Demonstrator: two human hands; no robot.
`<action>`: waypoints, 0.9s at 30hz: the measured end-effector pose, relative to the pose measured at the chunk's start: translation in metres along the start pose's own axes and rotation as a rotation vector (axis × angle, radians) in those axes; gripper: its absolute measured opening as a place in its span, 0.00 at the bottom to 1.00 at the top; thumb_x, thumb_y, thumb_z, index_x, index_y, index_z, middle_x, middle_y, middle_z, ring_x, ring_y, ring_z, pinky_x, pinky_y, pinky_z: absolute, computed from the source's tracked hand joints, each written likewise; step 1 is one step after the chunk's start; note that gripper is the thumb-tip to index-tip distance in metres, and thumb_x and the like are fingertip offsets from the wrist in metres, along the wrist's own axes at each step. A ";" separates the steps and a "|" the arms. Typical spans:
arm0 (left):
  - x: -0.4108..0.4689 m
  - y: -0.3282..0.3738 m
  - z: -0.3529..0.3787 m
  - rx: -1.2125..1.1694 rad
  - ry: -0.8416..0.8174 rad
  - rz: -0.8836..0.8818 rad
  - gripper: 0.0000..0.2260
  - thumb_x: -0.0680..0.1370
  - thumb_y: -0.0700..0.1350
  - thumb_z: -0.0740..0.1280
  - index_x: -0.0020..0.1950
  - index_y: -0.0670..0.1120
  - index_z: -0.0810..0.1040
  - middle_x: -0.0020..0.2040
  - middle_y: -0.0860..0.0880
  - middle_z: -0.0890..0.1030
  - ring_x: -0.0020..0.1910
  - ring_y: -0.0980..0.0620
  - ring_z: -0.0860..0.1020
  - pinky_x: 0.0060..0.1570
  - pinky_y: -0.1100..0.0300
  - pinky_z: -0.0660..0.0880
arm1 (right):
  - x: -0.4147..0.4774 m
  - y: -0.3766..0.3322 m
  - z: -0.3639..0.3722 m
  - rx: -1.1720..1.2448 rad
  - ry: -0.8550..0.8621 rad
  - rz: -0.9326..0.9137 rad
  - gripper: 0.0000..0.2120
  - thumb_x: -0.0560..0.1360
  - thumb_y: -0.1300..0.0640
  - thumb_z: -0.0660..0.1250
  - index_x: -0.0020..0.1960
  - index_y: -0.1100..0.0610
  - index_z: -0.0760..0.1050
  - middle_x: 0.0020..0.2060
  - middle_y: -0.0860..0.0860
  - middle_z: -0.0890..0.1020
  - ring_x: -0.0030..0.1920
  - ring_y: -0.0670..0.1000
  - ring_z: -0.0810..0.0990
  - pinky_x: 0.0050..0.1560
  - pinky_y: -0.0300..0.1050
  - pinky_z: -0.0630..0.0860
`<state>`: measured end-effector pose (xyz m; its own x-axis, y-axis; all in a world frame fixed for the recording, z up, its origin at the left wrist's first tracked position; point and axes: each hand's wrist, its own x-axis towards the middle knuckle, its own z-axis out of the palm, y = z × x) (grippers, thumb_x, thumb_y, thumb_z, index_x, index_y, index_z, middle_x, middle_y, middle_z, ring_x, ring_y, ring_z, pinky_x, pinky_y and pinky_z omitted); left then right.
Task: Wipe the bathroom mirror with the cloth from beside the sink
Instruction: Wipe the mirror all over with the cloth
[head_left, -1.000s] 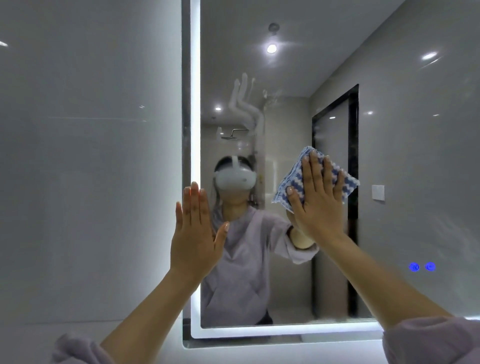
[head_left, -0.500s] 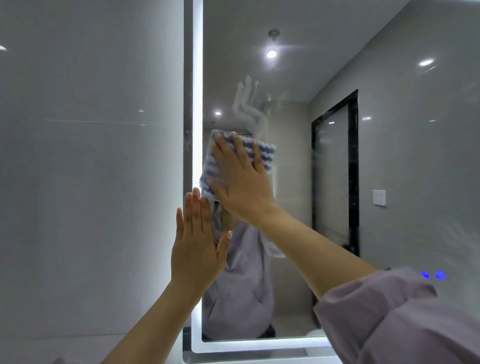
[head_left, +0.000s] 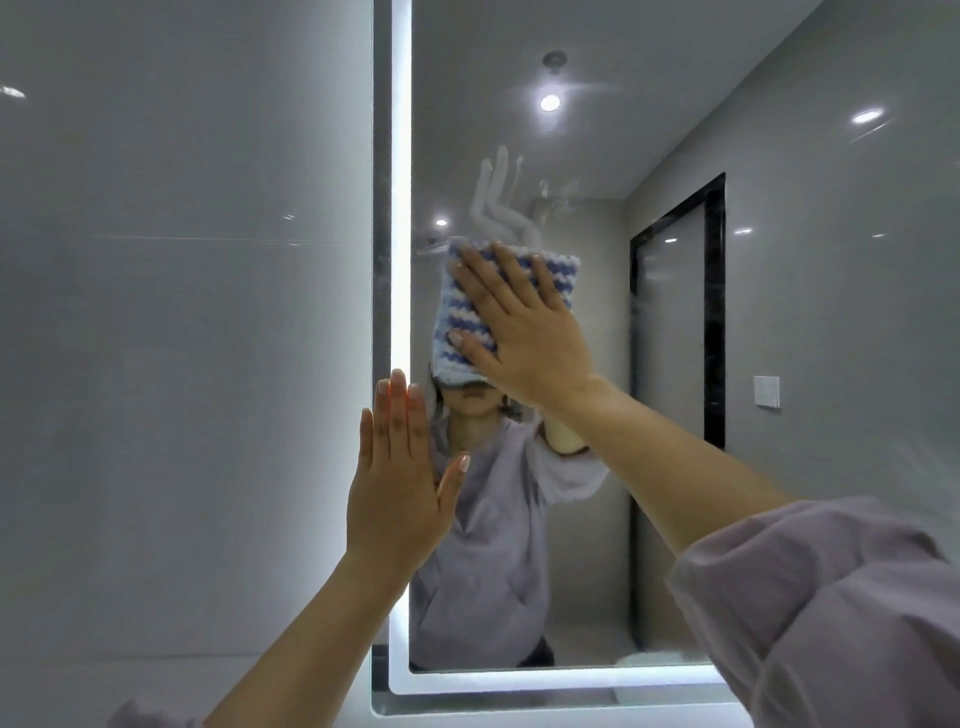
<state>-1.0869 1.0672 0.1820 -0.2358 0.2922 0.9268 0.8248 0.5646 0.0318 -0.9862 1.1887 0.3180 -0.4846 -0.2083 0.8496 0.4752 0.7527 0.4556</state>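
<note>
Right hand (head_left: 524, 332) flat on cloth (head_left: 445, 312) against mirror (head_left: 597, 156) (left hand (head_left: 397, 483) at edge)

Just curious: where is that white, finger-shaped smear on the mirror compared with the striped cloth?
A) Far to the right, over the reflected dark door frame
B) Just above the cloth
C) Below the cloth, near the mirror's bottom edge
B: the white smear sits on the mirror directly above the top edge of the blue-and-white cloth, which the right hand presses flat against the glass.
</note>
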 end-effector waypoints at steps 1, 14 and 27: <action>0.000 0.000 0.000 0.001 -0.001 -0.002 0.38 0.78 0.66 0.47 0.78 0.41 0.48 0.79 0.43 0.47 0.78 0.46 0.46 0.75 0.54 0.44 | -0.005 0.010 -0.001 -0.009 0.011 0.025 0.32 0.80 0.39 0.49 0.78 0.54 0.47 0.78 0.50 0.50 0.78 0.52 0.46 0.76 0.54 0.40; -0.001 0.000 0.004 0.016 0.003 -0.002 0.37 0.78 0.65 0.47 0.78 0.41 0.44 0.79 0.44 0.42 0.78 0.46 0.42 0.75 0.55 0.41 | -0.090 0.118 -0.010 -0.060 -0.014 0.285 0.33 0.80 0.38 0.42 0.79 0.54 0.44 0.78 0.51 0.48 0.78 0.52 0.44 0.76 0.57 0.44; -0.001 0.000 0.007 0.007 0.028 0.022 0.37 0.78 0.64 0.48 0.77 0.39 0.45 0.79 0.42 0.44 0.78 0.44 0.43 0.76 0.51 0.45 | -0.080 0.009 0.012 0.043 0.000 0.304 0.34 0.80 0.40 0.45 0.78 0.57 0.43 0.78 0.53 0.45 0.78 0.56 0.44 0.75 0.58 0.38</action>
<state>-1.0901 1.0728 0.1784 -0.2028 0.2833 0.9373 0.8262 0.5633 0.0086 -0.9518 1.2198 0.2508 -0.3250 0.0308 0.9452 0.5669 0.8064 0.1686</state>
